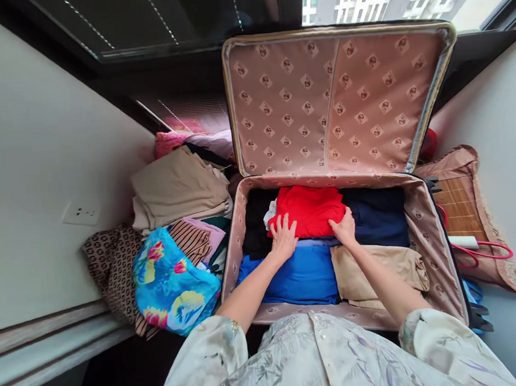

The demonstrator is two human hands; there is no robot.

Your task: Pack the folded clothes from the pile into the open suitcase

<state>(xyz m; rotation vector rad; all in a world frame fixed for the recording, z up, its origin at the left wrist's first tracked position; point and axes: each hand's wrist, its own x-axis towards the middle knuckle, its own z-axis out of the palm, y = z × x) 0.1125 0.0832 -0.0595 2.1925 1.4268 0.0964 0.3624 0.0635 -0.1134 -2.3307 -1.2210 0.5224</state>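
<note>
A folded red garment (309, 208) lies on top of the clothes inside an open suitcase (237, 217). My left hand (284, 240) rests on its left front part, fingers spread. At its right front corner, my right hand (344, 227) grips the edge with thumb and fingers; some fingertips are hidden. Under and around it are black clothing (254, 231), a bit of white cloth (270, 214) and dark navy clothing (375, 216). Nearer me lie a folded blue garment (298, 275) and folded beige clothing (380, 267), partly beneath my forearms.
The suitcase lid (296, 103) stands upright against the window side. Left of the case are piled beige clothes (179, 183), a blue floral cloth (176, 285) and a brown patterned cloth (116, 268). At right lie a brown mat (457, 198) and a pink cord (504, 249). Walls flank both sides.
</note>
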